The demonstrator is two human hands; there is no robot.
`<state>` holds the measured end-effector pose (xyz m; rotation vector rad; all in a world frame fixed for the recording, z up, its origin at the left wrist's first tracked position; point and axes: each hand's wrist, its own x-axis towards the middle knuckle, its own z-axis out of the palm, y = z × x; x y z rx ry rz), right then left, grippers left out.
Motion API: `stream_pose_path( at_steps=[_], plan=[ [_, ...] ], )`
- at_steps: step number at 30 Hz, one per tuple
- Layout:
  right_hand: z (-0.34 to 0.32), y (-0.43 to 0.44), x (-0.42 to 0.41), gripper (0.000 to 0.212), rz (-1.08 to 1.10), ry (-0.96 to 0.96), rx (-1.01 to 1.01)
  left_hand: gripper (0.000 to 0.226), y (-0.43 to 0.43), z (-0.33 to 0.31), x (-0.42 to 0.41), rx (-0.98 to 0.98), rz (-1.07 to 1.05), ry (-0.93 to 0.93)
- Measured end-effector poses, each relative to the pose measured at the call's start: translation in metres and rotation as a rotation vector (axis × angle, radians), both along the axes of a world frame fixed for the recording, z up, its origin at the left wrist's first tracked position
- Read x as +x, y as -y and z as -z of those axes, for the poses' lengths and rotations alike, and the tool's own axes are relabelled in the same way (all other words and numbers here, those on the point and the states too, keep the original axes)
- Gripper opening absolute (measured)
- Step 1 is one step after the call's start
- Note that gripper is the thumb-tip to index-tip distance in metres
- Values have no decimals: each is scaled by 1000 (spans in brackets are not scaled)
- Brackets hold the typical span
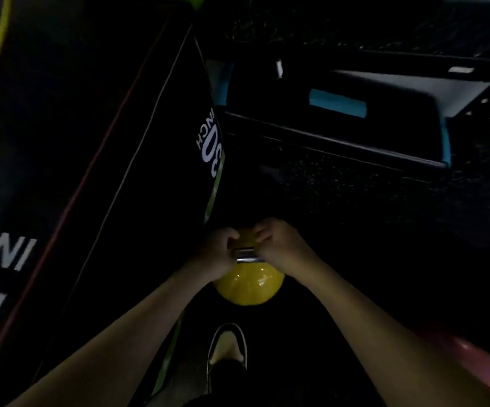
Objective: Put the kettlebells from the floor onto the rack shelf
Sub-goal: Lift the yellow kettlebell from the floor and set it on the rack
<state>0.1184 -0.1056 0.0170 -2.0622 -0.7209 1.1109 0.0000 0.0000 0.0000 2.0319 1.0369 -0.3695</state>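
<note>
Yellow kettlebell (249,286) hung above the dark floor (355,215), near the rack shelf (340,142). Left hand (218,251) and right hand (279,245) were both closed around its handle (245,255), probably sharing the weight.

Both forearms are bare to the frame edge with no sleeves, and neither the left hand (218,250) nor the right hand (279,245) shows gloves or rings; below the hands, one dark slip-on shoe (226,352) with a light insole and pale rim is worn.
</note>
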Motion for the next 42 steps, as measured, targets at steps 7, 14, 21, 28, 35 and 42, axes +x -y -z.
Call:
stream_pose_path(
  at_steps=[7,14,21,28,35,42],
  plan=[
    [68,-32,-7,57,-638,288,-325,29,-13,55,-3,-83,72,6],
    [65,-36,-1,54,-703,443,-332,32,-7,50,-2,-20,17,41],
    [12,-32,15,42,-499,489,-188,20,-11,-13,25,59,38,110],
    [-123,-31,51,16,-272,493,-83,7,-14,-138,62,294,80,442],
    [-254,-78,106,29,-111,412,-161,14,-61,-258,131,329,40,678],
    [-301,-144,175,30,231,320,42,36,-132,-299,229,264,-368,747]
  ],
)
